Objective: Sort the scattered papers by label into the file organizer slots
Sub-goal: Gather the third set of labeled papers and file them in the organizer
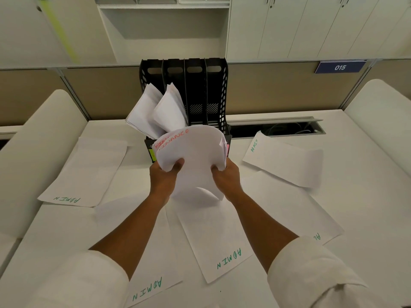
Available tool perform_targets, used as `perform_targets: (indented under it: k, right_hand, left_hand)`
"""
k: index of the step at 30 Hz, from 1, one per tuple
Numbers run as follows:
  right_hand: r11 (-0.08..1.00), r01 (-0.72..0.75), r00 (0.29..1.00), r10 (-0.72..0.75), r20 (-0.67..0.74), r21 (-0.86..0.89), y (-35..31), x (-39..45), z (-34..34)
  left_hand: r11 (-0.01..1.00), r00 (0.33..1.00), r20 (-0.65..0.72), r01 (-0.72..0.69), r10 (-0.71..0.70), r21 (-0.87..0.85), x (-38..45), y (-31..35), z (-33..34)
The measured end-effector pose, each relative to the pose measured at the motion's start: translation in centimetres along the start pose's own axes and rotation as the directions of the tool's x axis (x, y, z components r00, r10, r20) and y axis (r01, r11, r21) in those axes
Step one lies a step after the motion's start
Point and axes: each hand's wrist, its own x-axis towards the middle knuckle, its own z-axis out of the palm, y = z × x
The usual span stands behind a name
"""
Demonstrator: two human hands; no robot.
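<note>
Both hands hold a curled stack of white papers [193,152] marked FINANCE in red, lifted just in front of the black file organizer [216,85]. My left hand [163,176] grips the stack's left edge and my right hand [224,176] grips its right edge, thumbs on top. The organizer has several upright slots; the two left ones hold leaning white papers [155,110], the two right ones look empty. Sheets labelled ADMIN in green lie flat on the desk: one at the left [84,172], one at the right [284,161], others near me [213,238].
A white desk [367,185] is flanked by rolled white side panels. An open cable tray [278,128] runs behind the organizer at the right. A beige partition carries a blue 015 sign [339,67]. White cabinets and shelves stand beyond.
</note>
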Motion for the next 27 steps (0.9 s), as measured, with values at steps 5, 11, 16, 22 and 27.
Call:
perform_targets:
  k: [5,11,16,22,27]
  right_hand:
    - [0.998,-0.017,0.999,0.019,0.041,-0.054,0.7,0.1,0.1]
    - [0.997,-0.043,0.998,0.045,0.036,-0.064,1.7,-0.3,-0.2]
    - [0.995,-0.048,0.998,0.052,0.042,-0.082,1.6,-0.3,-0.3]
    - [0.992,-0.046,0.998,0.051,0.047,-0.117,2.0,-0.3,-0.4]
    - [0.991,-0.087,0.994,0.092,0.050,-0.102,2.0,-0.3,-0.3]
  left_hand:
    - [0.999,0.999,0.025,-0.023,0.023,-0.031,-0.1,-0.1,-0.2]
    - [0.981,0.996,-0.069,-0.069,0.057,-0.183,-0.3,1.9,0.3]
    - [0.954,0.986,-0.146,-0.121,0.083,-0.274,0.4,3.7,0.9]
    - [0.950,0.986,-0.160,-0.093,0.047,-0.299,1.0,4.3,0.9]
    - [0.948,0.992,-0.096,-0.110,0.085,-0.298,1.3,4.2,0.6]
